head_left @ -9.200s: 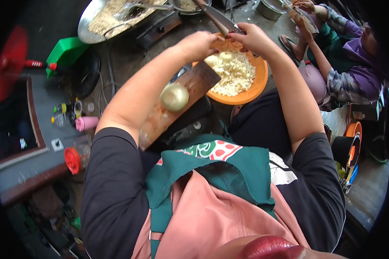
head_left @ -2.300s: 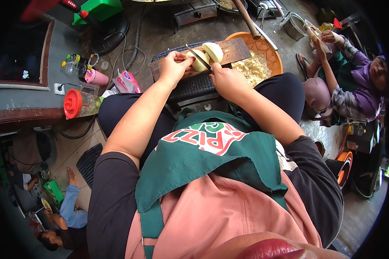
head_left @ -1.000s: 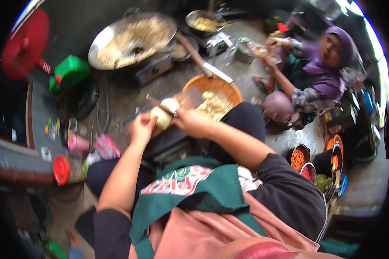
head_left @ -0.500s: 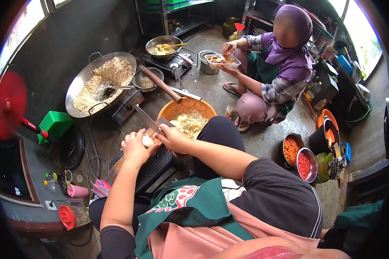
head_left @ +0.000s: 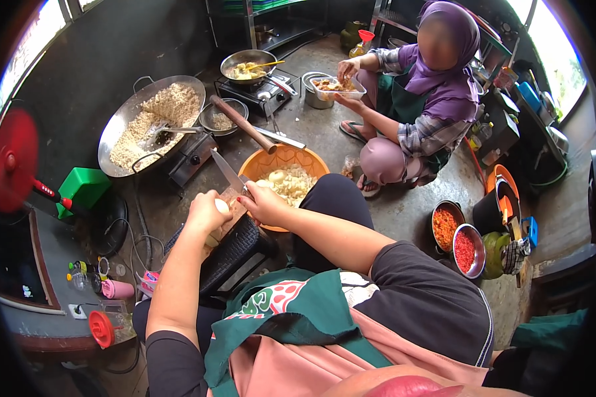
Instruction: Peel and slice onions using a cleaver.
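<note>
My left hand is closed around a whitish, rounded piece that looks like a peeled onion, just above a brown board. In my right hand is a kitchen knife, its blade slanting up and to the left, apart from the onion. Under the board stands a black plastic stool. Just beyond my right hand sits an orange basin with pale chopped pieces and a few larger rounded ones in it. My left fingers partly cover the onion.
A large wok of pale crumbly food rests on a burner at the far left, near a wooden pestle. Behind, a pan sits on a stove. A co-worker squats opposite with a plastic tub. Two red-filled bowls stand right.
My left hand has shifted slightly left with the onion, away from the knife. The knife remains in my right hand. More of the board shows between my hands.
</note>
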A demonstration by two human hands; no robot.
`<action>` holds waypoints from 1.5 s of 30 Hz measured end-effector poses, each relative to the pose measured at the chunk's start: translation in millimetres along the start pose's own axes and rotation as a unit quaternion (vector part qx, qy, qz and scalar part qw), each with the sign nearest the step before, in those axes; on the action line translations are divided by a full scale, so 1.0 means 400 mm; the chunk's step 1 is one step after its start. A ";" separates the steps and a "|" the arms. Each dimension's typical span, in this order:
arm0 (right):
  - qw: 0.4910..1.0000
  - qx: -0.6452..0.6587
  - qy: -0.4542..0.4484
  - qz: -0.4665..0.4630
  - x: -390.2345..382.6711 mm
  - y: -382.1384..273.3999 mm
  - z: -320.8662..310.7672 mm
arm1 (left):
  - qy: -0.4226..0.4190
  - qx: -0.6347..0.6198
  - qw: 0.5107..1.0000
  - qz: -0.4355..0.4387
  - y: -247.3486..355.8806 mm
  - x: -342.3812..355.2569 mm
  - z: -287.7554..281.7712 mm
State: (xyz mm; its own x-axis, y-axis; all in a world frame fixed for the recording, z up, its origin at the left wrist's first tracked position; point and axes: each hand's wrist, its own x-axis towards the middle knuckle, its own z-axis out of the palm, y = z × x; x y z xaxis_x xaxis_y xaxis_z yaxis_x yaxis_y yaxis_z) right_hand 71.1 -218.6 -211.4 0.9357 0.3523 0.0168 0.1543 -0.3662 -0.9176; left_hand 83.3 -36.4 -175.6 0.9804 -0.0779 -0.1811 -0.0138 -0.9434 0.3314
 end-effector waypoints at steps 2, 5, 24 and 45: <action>1.000 0.004 0.006 -0.003 -0.001 0.003 0.004 | 0.044 -0.074 0.996 0.016 -0.027 0.007 -0.005; 0.999 0.009 0.032 -0.026 -0.006 0.009 0.016 | 0.108 -0.149 0.983 0.024 -0.073 -0.026 -0.040; 0.999 0.045 0.024 -0.016 -0.030 -0.061 -0.004 | 0.148 -0.121 0.978 0.081 -0.333 -0.268 0.100; 0.939 -0.304 -0.139 0.075 -0.061 0.002 -0.038 | 0.137 0.066 0.962 0.228 -0.215 -0.109 0.095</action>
State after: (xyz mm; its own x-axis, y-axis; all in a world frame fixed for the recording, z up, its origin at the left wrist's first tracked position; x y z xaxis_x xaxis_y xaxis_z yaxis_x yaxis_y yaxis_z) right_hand 53.1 -240.7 -206.5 0.8557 0.4370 -0.2772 0.2584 -0.8250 -0.5027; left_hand 34.1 35.7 -231.5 0.8814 -0.4222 0.2117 -0.4614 -0.8655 0.1951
